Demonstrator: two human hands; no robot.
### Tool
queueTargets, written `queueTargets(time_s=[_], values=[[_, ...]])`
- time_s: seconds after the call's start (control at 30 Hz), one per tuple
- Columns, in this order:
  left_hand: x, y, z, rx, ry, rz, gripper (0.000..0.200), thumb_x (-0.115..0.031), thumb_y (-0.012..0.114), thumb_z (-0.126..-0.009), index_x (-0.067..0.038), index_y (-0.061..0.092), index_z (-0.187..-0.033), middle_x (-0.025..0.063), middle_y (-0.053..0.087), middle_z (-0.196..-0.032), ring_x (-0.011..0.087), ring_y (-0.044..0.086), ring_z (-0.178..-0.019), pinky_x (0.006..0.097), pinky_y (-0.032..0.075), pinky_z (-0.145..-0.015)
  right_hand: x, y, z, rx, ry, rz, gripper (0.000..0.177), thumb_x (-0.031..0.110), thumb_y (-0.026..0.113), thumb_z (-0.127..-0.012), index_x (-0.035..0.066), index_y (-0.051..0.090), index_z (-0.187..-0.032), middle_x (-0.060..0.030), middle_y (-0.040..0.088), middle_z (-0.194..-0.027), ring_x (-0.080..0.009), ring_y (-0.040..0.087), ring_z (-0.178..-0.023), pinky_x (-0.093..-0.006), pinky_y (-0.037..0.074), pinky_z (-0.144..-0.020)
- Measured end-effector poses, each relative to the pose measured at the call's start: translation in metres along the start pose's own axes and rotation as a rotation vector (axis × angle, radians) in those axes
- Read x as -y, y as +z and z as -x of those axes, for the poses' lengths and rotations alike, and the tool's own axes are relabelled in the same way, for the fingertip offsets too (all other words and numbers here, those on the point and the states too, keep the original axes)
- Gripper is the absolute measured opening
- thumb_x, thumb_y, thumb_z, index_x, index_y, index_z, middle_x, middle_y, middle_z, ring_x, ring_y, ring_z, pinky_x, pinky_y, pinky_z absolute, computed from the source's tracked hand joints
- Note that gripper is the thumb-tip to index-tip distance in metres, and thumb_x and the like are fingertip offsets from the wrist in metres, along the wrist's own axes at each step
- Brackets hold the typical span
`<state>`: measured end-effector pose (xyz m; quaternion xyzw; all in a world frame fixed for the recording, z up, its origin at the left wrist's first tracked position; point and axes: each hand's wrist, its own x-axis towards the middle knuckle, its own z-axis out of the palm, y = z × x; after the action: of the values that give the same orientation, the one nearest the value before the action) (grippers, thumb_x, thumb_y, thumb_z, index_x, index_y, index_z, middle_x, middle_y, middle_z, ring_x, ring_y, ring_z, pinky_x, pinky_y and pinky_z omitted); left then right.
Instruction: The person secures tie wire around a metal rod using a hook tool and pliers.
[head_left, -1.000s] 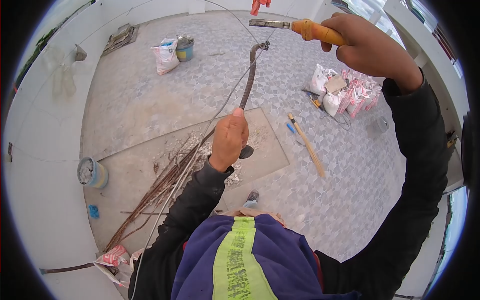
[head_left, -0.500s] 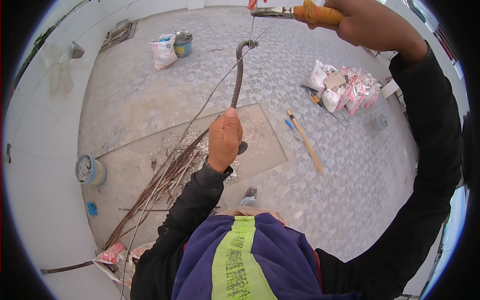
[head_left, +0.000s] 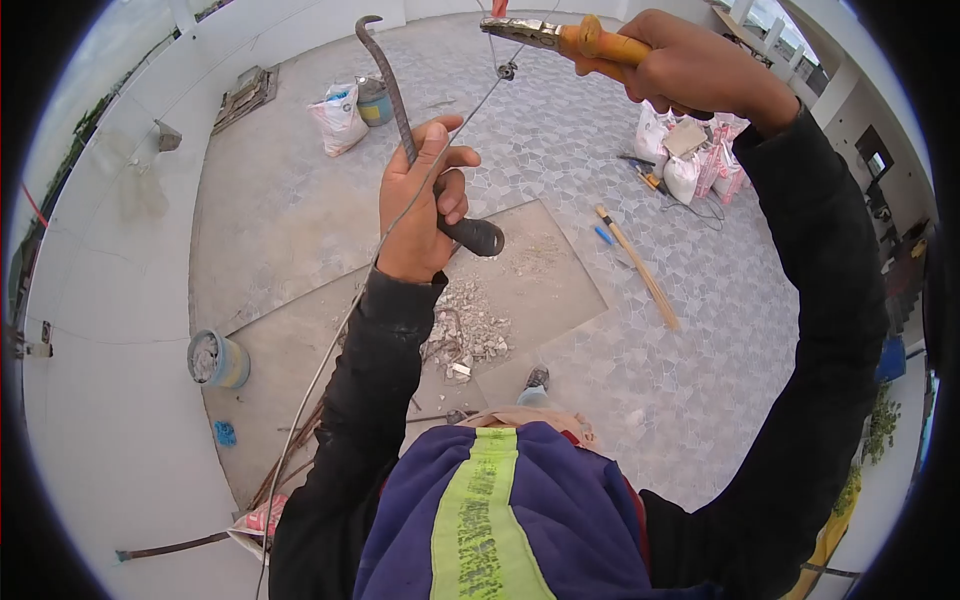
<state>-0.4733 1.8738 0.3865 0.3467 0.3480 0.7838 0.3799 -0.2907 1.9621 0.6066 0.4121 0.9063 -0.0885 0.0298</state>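
Observation:
My left hand (head_left: 418, 212) holds a hooked steel bar (head_left: 392, 84) by its lower part, with the dark wrapped handle end (head_left: 480, 237) sticking out to the right. Its index finger reaches out to a grey cable (head_left: 400, 215) that passes in front of the palm. Higher up, the cable carries a small twisted knot (head_left: 507, 71). My right hand (head_left: 690, 62) grips pliers (head_left: 580, 42) with yellow-orange handles, jaws pointing left. The jaws sit over a thin wire loop just above the knot, beside a bit of red material (head_left: 499, 7).
Broken rubble (head_left: 470, 320) and rusty rods (head_left: 300, 440) lie on the floor below. A bucket (head_left: 222, 360) stands by the left wall. Filled sacks (head_left: 690, 165), a wooden stick (head_left: 640, 270) and a white sack (head_left: 338, 122) beside another bucket (head_left: 374, 102) are further off.
The bar's hook has come off the knot and swung left, and my left hand has risen with it, fingers looser. The pliers have shifted slightly left and down.

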Motion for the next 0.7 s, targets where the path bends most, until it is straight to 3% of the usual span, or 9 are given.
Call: queueTargets(time_s=[0.03,0.1,0.2,0.23,0.4,0.43,0.5,0.57,0.7], values=[[-0.009,0.006,-0.023,0.095,-0.030,0.034,0.048,-0.039,0.053,-0.101,0.001,0.053,-0.127,0.0109,0.064,-0.091,0.0016,0.036,-0.050,0.0157,0.034,-0.044,-0.012,0.005,-0.008,-0.002,-0.005,-0.012,0.015,0.008,0.057,-0.077,-0.003,0.066,-0.084,-0.0114,0.063,-0.081,-0.0211,0.060,-0.071,-0.0364,0.050,-0.065],[-0.021,0.010,-0.058,0.191,-0.049,0.061,0.051,-0.039,0.055,-0.100,0.003,0.051,-0.129,0.0140,0.066,-0.097,0.0009,0.036,-0.050,0.0150,0.034,-0.044,-0.035,0.030,-0.027,-0.172,-0.114,-0.071,0.028,0.011,0.062,-0.081,-0.004,0.064,-0.105,-0.0113,0.064,-0.077,-0.0203,0.062,-0.061,-0.0300,0.051,-0.059],[-0.033,0.017,-0.088,0.440,-0.223,0.189,0.054,-0.036,0.057,-0.100,0.007,0.050,-0.130,0.0172,0.066,-0.103,0.0010,0.037,-0.051,0.0149,0.036,-0.043,-0.036,0.037,-0.026,-0.185,-0.154,-0.058,0.026,0.009,0.055,-0.081,-0.006,0.067,-0.098,-0.0143,0.064,-0.071,-0.0226,0.064,-0.061,-0.0335,0.052,-0.057],[-0.033,0.021,-0.091,0.480,-0.226,0.194,0.055,-0.036,0.057,-0.100,0.009,0.049,-0.130,0.0172,0.065,-0.103,0.0013,0.038,-0.051,0.0148,0.036,-0.043,-0.041,0.041,-0.029,-0.223,-0.242,-0.143,0.025,0.015,0.057,-0.081,-0.006,0.068,-0.088,-0.0106,0.060,-0.061,-0.0181,0.058,-0.049,-0.0294,0.045,-0.044],[-0.028,0.019,-0.104,0.514,-0.275,0.341,0.055,-0.033,0.061,-0.098,0.010,0.047,-0.131,0.0107,0.063,-0.089,0.0024,0.047,-0.053,0.0156,0.039,-0.041,-0.064,0.060,-0.012,-0.287,-0.304,-0.241,0.025,0.015,0.058,-0.075,-0.004,0.068,-0.088,-0.0083,0.059,-0.063,-0.0184,0.056,-0.053,-0.0346,0.047,-0.055],[-0.029,0.017,-0.105,0.606,-0.301,0.363,0.063,-0.032,0.059,-0.099,0.012,0.037,-0.138,0.0054,0.065,-0.086,0.0018,0.046,-0.053,0.0159,0.037,-0.041,-0.069,0.065,-0.002,-0.281,-0.303,-0.296,0.025,0.012,0.058,-0.074,-0.003,0.069,-0.091,-0.0111,0.062,-0.073,-0.0208,0.059,-0.062,-0.0352,0.048,-0.061],[-0.031,0.018,-0.106,0.595,-0.309,0.303,0.061,-0.030,0.059,-0.099,0.012,0.038,-0.138,0.0047,0.064,-0.083,0.0017,0.046,-0.053,0.0164,0.036,-0.041,-0.084,0.076,0.011,-0.265,-0.317,-0.336,0.027,0.008,0.058,-0.073,-0.003,0.069,-0.094,-0.0138,0.065,-0.083,-0.0231,0.061,-0.071,-0.0359,0.048,-0.068],[-0.034,0.017,-0.106,0.581,-0.335,0.239,0.060,-0.029,0.059,-0.099,0.011,0.039,-0.138,0.0041,0.063,-0.081,0.0017,0.045,-0.052,0.0169,0.035,-0.041,-0.094,0.093,0.015,-0.648,-0.514,0.030,0.030,0.000,0.058,-0.073,0.000,0.069,-0.101,-0.0167,0.063,-0.113,-0.0268,0.059,-0.097,-0.0381,0.045,-0.083],[-0.035,0.018,-0.109,0.512,-0.371,0.139,0.050,-0.020,0.058,-0.099,0.008,0.043,-0.137,0.0026,0.062,-0.075,0.0016,0.044,-0.050,0.0175,0.035,-0.041,-0.077,0.097,0.025,-0.828,-0.342,0.490,0.040,-0.005,0.066,-0.077,0.004,0.066,-0.116,-0.0123,0.051,-0.135,-0.0290,0.049,-0.122,-0.0447,0.037,-0.105]])
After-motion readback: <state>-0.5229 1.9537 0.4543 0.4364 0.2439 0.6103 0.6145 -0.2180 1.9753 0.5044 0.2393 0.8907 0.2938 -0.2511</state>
